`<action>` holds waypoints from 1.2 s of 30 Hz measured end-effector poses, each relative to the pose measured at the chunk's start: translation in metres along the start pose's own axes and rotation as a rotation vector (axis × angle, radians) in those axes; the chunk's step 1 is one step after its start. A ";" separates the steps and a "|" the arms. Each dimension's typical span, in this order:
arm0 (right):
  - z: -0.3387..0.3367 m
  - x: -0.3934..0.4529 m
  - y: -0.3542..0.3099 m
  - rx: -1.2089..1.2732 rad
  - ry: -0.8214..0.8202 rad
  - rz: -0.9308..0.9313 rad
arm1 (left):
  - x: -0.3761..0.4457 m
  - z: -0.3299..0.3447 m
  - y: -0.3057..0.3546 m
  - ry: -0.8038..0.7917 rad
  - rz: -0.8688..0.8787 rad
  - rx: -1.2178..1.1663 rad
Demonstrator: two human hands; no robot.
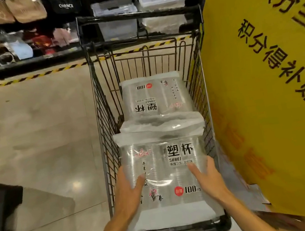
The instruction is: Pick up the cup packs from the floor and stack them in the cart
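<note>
A black wire cart [104,107] stands in front of me. Inside it at the far end lies a clear plastic cup pack [154,96] with its print upside down. A second clear cup pack [164,165] is at the cart's near end. My left hand [129,191] grips its left side, thumb on top. My right hand [208,178] grips its right side in the same way. Whether the near pack rests on something below it is hidden.
A big yellow sign [277,94] with black characters stands close along the cart's right side. Dark shelves [20,42] with bags and clear bins [117,18] line the far wall behind yellow-black floor tape [40,74]. Beige tiled floor [35,134] lies left of the cart.
</note>
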State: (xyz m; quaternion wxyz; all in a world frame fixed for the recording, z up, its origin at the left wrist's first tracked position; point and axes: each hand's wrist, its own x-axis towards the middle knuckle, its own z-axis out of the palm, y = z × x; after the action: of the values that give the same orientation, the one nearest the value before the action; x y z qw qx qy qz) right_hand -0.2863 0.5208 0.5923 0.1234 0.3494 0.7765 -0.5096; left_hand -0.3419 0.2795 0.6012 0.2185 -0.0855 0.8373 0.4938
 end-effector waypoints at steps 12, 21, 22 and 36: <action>-0.040 -0.023 -0.074 -0.223 0.068 -0.103 | -0.013 -0.041 0.078 0.065 0.037 0.276; -0.140 -0.108 -0.200 -0.677 0.262 -0.407 | -0.052 -0.094 0.243 0.053 0.390 0.738; -0.154 -0.121 -0.207 -0.697 0.310 -0.415 | -0.056 -0.096 0.261 0.055 0.440 0.768; -0.252 -0.369 -0.100 -0.464 0.975 0.229 | -0.162 0.028 0.393 -0.418 1.220 0.975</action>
State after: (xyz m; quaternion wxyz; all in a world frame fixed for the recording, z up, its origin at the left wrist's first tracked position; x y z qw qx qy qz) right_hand -0.0441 0.5646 0.9791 -0.1222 0.5909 0.7926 -0.0875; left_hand -0.3307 0.4877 0.9734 0.0752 0.5856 0.7994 0.1113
